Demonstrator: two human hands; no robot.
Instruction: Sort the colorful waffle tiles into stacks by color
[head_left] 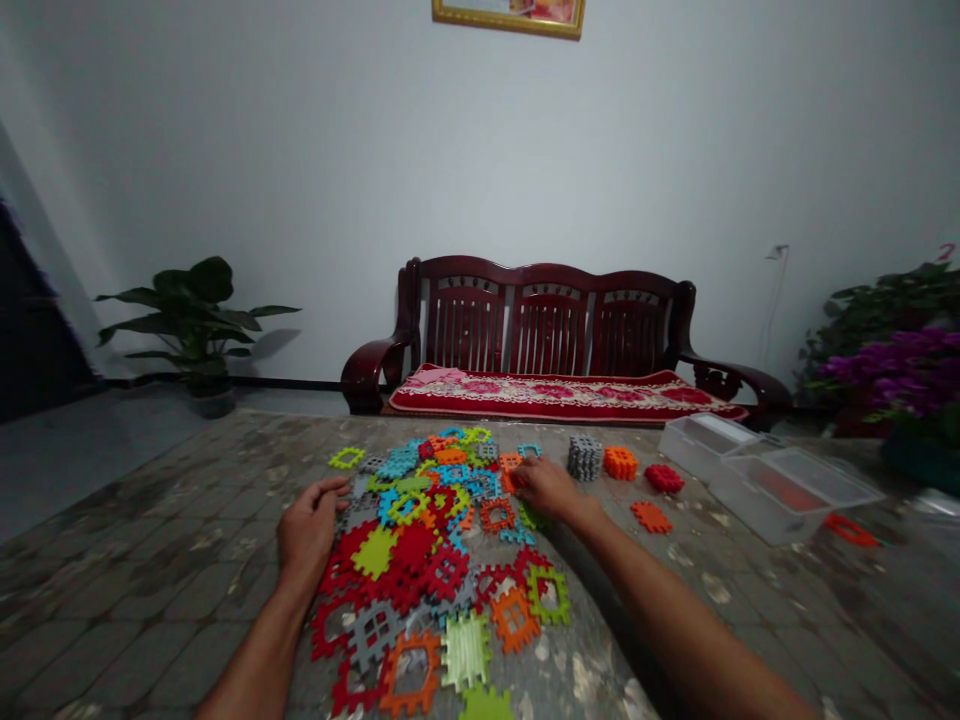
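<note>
A heap of flat plastic interlocking building pieces with notched edges (pixel 412 548) covers the middle of the table in red, orange, green, blue and grey. Some pieces are solid, others have windows or round holes. My left hand (pixel 309 525) rests at the heap's left edge, fingers loosely bent and holding nothing visible. At the far right side of the heap, my right hand (pixel 551 488) has its fingers closed at an orange interlocking piece (pixel 510 464); its fingertips are partly hidden. Beyond that hand stand a grey stack (pixel 585 457), an orange stack (pixel 621 462) and a low red stack (pixel 664 478).
A single orange piece (pixel 651 517) lies right of my right wrist. Two clear plastic boxes (pixel 780 500) stand on the table's right, with an orange-red item (pixel 851 530) beside them. Behind the table is a wooden bench (pixel 551 320); potted plants (pixel 199 310) flank it.
</note>
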